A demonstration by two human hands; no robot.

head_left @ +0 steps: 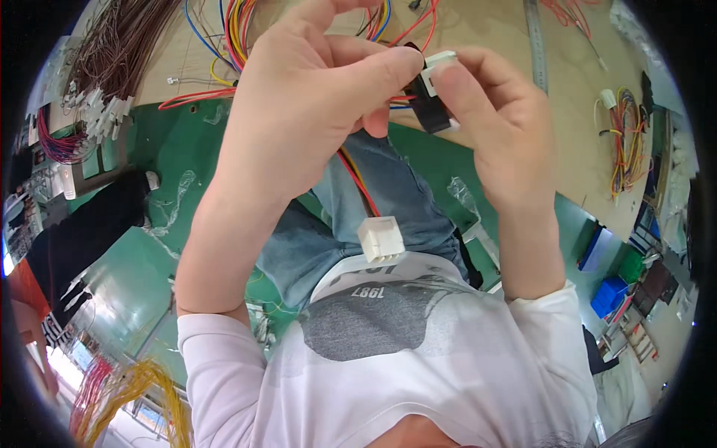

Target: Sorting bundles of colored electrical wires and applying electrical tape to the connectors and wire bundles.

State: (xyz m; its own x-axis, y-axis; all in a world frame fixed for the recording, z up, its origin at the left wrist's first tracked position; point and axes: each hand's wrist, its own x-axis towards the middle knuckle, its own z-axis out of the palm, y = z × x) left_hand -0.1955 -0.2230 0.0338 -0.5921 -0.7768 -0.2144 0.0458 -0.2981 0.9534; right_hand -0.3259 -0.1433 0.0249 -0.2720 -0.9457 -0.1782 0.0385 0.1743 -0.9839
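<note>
My left hand (299, 97) is closed, its thumb and finger pinching the upper end of a strip of black tape (429, 112). Between the thumb and fingers of my right hand (508, 119) is a small white plastic connector (442, 58), which touches the tape. The tape lies across the connector's side and the wires by it; how far round it goes is hidden. From beneath my left hand hangs a bundle of red, yellow and black wires (357, 178). At its lower end dangles a larger white connector housing (381, 239), above my lap.
Coloured wires (239, 30) lie on the brown table (478, 22) ahead, beside a metal ruler (536, 45). A coiled harness (626, 145) rests at right. Many brown cables (112, 52) hang at far left. Another person's dark-clothed leg (97, 216) shows at left, over the green floor.
</note>
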